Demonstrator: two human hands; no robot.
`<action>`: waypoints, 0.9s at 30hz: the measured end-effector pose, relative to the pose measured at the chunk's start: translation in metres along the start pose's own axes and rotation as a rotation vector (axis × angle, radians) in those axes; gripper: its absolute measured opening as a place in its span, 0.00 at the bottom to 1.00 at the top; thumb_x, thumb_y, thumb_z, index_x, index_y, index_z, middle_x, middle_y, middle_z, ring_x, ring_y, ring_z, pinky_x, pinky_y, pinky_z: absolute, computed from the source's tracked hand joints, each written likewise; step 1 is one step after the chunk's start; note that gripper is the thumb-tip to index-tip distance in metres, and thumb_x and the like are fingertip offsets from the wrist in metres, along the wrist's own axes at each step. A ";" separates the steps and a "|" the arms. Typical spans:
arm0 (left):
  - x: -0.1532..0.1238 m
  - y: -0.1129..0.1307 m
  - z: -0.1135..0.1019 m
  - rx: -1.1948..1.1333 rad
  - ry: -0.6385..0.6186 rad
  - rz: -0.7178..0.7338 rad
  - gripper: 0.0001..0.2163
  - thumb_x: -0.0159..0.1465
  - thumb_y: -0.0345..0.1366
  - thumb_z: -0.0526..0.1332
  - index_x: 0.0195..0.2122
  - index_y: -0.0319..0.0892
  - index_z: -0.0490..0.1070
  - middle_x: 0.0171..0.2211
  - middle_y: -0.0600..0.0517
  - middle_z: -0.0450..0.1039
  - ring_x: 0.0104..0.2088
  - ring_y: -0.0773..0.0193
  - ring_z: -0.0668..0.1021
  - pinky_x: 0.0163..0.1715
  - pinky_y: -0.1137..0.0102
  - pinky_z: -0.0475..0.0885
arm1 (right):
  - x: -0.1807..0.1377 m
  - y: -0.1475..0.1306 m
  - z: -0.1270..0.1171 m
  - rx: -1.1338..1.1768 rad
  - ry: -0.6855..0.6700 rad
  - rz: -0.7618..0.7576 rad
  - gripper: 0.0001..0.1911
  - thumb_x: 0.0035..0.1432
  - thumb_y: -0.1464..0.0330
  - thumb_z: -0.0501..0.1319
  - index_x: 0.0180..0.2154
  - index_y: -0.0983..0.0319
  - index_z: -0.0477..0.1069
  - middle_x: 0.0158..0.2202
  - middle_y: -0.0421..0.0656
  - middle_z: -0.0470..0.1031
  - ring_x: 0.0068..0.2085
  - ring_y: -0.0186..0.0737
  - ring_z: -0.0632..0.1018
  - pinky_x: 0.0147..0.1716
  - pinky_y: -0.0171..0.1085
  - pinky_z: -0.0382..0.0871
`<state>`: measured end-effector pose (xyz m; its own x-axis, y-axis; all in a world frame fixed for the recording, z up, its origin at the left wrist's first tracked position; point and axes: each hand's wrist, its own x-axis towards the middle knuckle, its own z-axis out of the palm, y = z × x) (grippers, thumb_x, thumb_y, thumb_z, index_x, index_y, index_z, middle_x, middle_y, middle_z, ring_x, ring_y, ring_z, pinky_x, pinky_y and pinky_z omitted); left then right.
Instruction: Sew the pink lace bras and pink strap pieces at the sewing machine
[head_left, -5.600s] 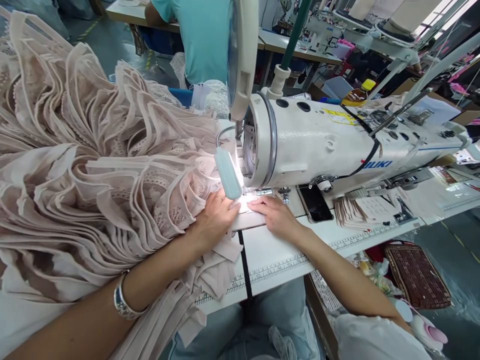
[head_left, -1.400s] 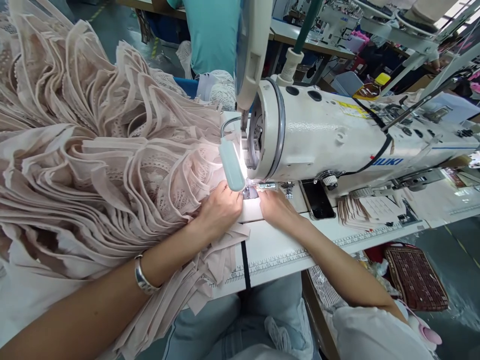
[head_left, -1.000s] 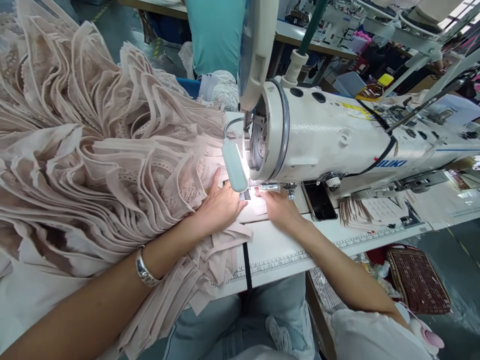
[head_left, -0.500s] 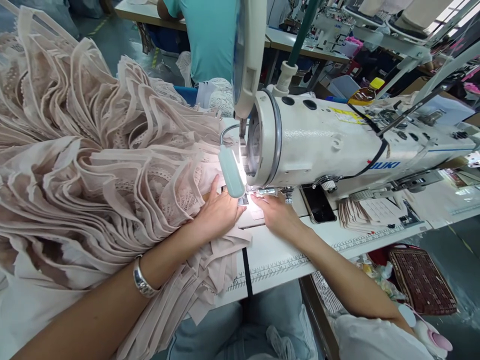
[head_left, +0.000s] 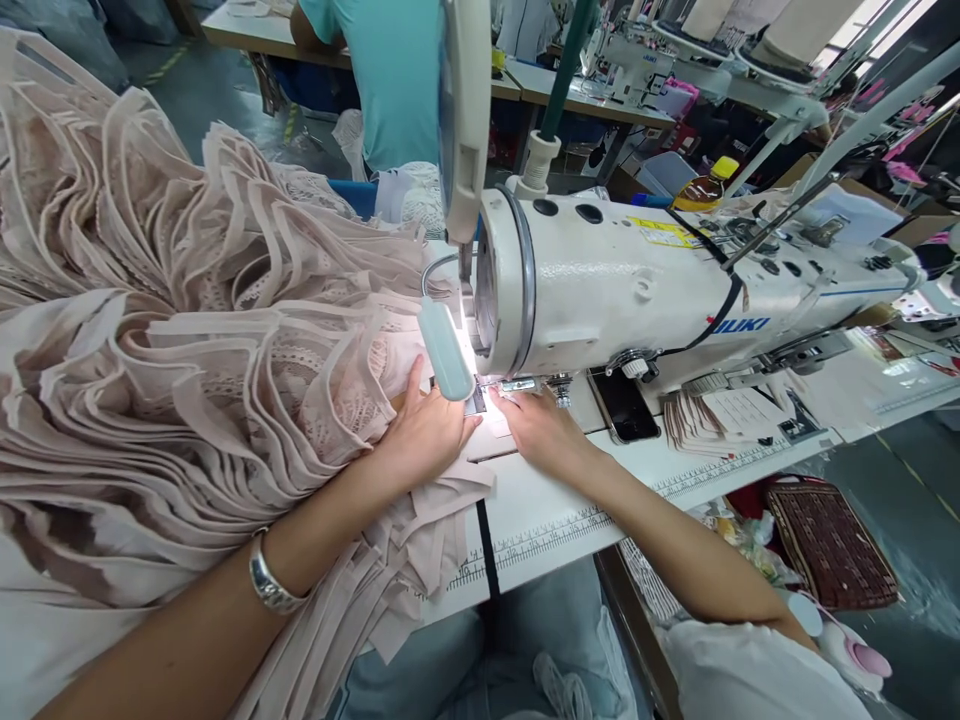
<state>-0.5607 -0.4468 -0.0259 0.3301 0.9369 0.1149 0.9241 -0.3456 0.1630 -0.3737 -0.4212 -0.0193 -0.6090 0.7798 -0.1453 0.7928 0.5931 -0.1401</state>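
At the lit needle area of a white sewing machine (head_left: 585, 285), both my hands work close together. My left hand (head_left: 426, 432) lies left of the presser foot on pale pink fabric, one finger stretched up and the thumb apart; a pale green lamp (head_left: 445, 350) hides some fingertips. My right hand (head_left: 546, 432) is right of the foot, thumb and fingers pinched at the edge of a small pale fabric piece (head_left: 501, 428). The needle tip is hidden behind the lamp. A big heap of pale pink lace-trimmed garments (head_left: 285, 360) lies against my left forearm.
A phone (head_left: 624, 405) and a stack of fabric pieces with a paper (head_left: 697, 420) lie right of my hand under the machine arm. A ruler tape (head_left: 555, 540) runs along the table's front edge. A person in a turquoise shirt (head_left: 394, 80) sits beyond the machine.
The whole view has shifted slightly, so things appear farther left. Both hands keep nearly the same place by the presser foot.
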 end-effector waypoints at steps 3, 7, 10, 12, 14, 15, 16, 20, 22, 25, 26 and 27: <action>0.000 0.000 0.000 -0.001 -0.006 0.003 0.07 0.67 0.36 0.55 0.41 0.39 0.70 0.37 0.43 0.77 0.45 0.48 0.78 0.61 0.43 0.61 | 0.001 0.000 0.001 -0.009 0.004 -0.021 0.29 0.65 0.79 0.45 0.64 0.60 0.64 0.57 0.51 0.74 0.52 0.53 0.75 0.47 0.46 0.71; 0.000 0.000 0.001 0.004 -0.018 -0.001 0.08 0.68 0.36 0.54 0.40 0.38 0.70 0.37 0.42 0.77 0.45 0.47 0.78 0.60 0.43 0.62 | 0.001 0.000 0.000 -0.016 -0.012 -0.014 0.30 0.65 0.78 0.44 0.65 0.60 0.62 0.57 0.50 0.74 0.47 0.51 0.77 0.44 0.45 0.72; 0.000 0.000 0.000 -0.001 -0.020 -0.010 0.07 0.68 0.36 0.55 0.39 0.39 0.70 0.35 0.43 0.77 0.44 0.47 0.79 0.59 0.43 0.63 | 0.001 0.000 -0.001 -0.015 -0.023 -0.007 0.30 0.66 0.77 0.45 0.66 0.60 0.61 0.57 0.50 0.73 0.47 0.51 0.77 0.44 0.45 0.72; 0.000 0.001 -0.001 -0.013 -0.024 -0.011 0.07 0.68 0.36 0.55 0.39 0.40 0.69 0.34 0.44 0.77 0.44 0.48 0.79 0.59 0.44 0.64 | 0.001 0.000 0.000 -0.009 -0.029 -0.005 0.29 0.66 0.77 0.45 0.65 0.60 0.62 0.58 0.51 0.73 0.47 0.51 0.77 0.44 0.46 0.72; 0.000 0.001 -0.002 -0.023 -0.035 -0.017 0.08 0.68 0.37 0.55 0.40 0.40 0.69 0.35 0.44 0.77 0.44 0.48 0.79 0.58 0.45 0.65 | 0.001 0.000 0.000 0.008 -0.028 -0.005 0.28 0.66 0.76 0.44 0.65 0.60 0.63 0.58 0.51 0.72 0.46 0.52 0.77 0.44 0.46 0.72; 0.000 0.001 -0.002 -0.025 -0.044 -0.022 0.08 0.68 0.37 0.54 0.41 0.39 0.69 0.35 0.44 0.77 0.44 0.48 0.79 0.57 0.45 0.66 | 0.002 0.000 0.000 0.016 -0.026 -0.005 0.28 0.66 0.76 0.44 0.65 0.60 0.63 0.58 0.52 0.72 0.46 0.52 0.77 0.44 0.47 0.72; 0.000 0.001 -0.002 -0.026 -0.053 -0.028 0.09 0.69 0.37 0.54 0.41 0.39 0.69 0.35 0.43 0.77 0.44 0.47 0.79 0.56 0.46 0.67 | 0.002 0.000 0.000 0.021 -0.025 -0.003 0.28 0.66 0.76 0.44 0.65 0.61 0.63 0.57 0.52 0.73 0.46 0.52 0.77 0.44 0.47 0.72; 0.001 0.000 -0.001 -0.028 -0.068 -0.040 0.09 0.69 0.38 0.54 0.41 0.39 0.69 0.35 0.44 0.76 0.43 0.48 0.78 0.52 0.48 0.70 | 0.002 -0.001 -0.003 0.021 -0.049 0.011 0.29 0.66 0.76 0.44 0.65 0.60 0.62 0.54 0.52 0.75 0.45 0.52 0.77 0.45 0.46 0.71; 0.001 0.000 0.000 -0.023 -0.072 -0.044 0.09 0.69 0.38 0.54 0.41 0.39 0.70 0.35 0.44 0.76 0.42 0.49 0.78 0.52 0.49 0.70 | 0.002 -0.001 -0.004 0.021 -0.055 0.009 0.28 0.67 0.76 0.44 0.65 0.61 0.62 0.54 0.52 0.75 0.45 0.51 0.77 0.46 0.46 0.71; 0.001 0.001 0.000 -0.008 -0.087 -0.057 0.10 0.69 0.38 0.55 0.41 0.38 0.70 0.35 0.44 0.75 0.43 0.49 0.78 0.53 0.49 0.70 | 0.002 0.000 -0.002 0.015 -0.050 -0.006 0.28 0.67 0.76 0.44 0.66 0.61 0.60 0.54 0.52 0.75 0.45 0.51 0.77 0.49 0.48 0.69; 0.000 0.001 -0.001 -0.006 -0.088 -0.061 0.10 0.69 0.38 0.55 0.42 0.37 0.70 0.35 0.44 0.75 0.43 0.49 0.78 0.54 0.49 0.68 | 0.002 0.001 0.000 0.010 -0.041 -0.012 0.28 0.67 0.77 0.44 0.66 0.61 0.60 0.54 0.52 0.75 0.45 0.51 0.77 0.50 0.48 0.69; 0.000 0.001 -0.001 -0.006 -0.084 -0.061 0.10 0.69 0.38 0.55 0.42 0.37 0.71 0.35 0.45 0.75 0.43 0.49 0.78 0.56 0.48 0.67 | 0.002 0.001 0.002 0.005 -0.027 -0.016 0.28 0.66 0.77 0.45 0.66 0.60 0.60 0.54 0.51 0.75 0.45 0.51 0.77 0.51 0.49 0.68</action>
<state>-0.5602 -0.4471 -0.0250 0.2881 0.9574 0.0217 0.9420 -0.2874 0.1731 -0.3747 -0.4192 -0.0216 -0.6223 0.7642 -0.1697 0.7827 0.6047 -0.1473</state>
